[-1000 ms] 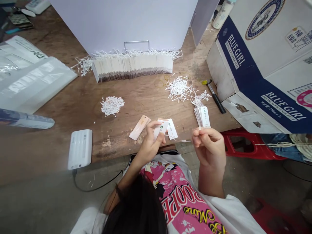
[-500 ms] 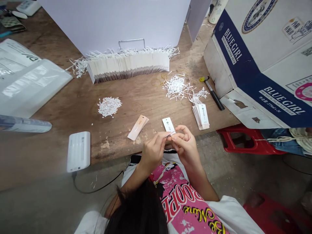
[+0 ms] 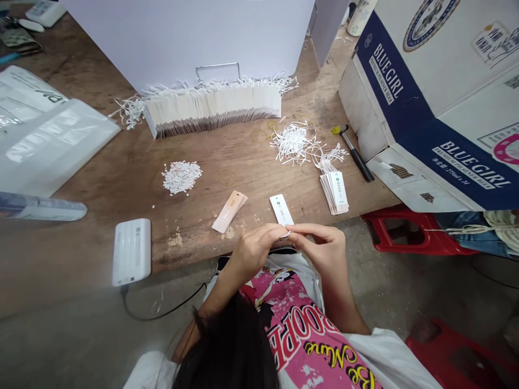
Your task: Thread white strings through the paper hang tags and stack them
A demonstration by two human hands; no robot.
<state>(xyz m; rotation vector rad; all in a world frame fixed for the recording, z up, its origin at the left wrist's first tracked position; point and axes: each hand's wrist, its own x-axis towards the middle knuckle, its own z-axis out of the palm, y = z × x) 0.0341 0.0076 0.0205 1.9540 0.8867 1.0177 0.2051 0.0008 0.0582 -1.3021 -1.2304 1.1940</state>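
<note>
At the table's near edge, my left hand and my right hand meet with fingertips pinched together on a thin white string, mostly hidden by the fingers. Just beyond them a white printed hang tag lies flat, its lower end close to my fingertips. Pinkish hang tags lie slightly fanned to the left. To the right, a stack of tags has white strings attached. Behind it is a loose heap of white strings.
A long row of upright tags stands before a white board. Small white pieces lie heaped at left, near a white power bank. A small hammer rests beside a cardboard box; a red stool is below.
My right hand's fingers have straightened and lowered, coming in level against my left fingertips. Both hands sit slightly lower, and more of the white tag shows.
</note>
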